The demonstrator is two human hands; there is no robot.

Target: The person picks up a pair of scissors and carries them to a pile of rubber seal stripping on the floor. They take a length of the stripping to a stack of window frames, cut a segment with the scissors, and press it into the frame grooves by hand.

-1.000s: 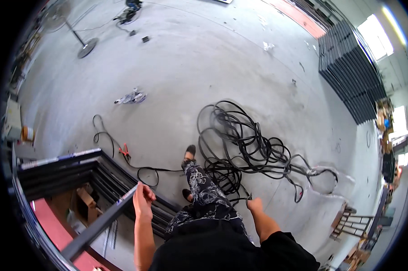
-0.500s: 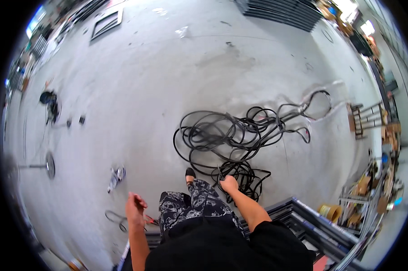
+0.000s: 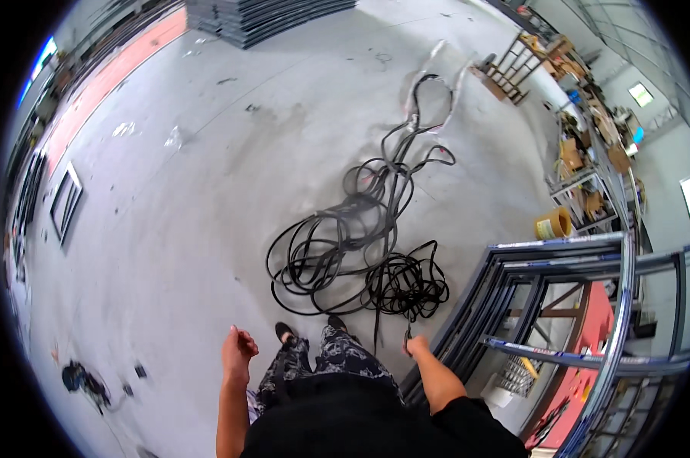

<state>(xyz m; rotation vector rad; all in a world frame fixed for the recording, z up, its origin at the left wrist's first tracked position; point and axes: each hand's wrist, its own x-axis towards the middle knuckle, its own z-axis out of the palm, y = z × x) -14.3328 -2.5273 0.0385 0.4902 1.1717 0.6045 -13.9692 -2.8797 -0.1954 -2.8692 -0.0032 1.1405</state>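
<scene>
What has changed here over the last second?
The person has turned around: the stacked metal frames, first at their left, now stand at their right. The left hand, which rested on a frame bar, has let go and hangs free. The right hand stays empty. The tangled black cables lie unmoved on the floor.

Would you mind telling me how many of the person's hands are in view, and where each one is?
2. The left hand is curled loosely over the bare concrete floor, holding nothing visible. The right hand hangs beside the stacked metal frames, just below the black cable pile.

The person wears a black short-sleeved top, dark patterned trousers and black shoes, forearms bare.
</scene>
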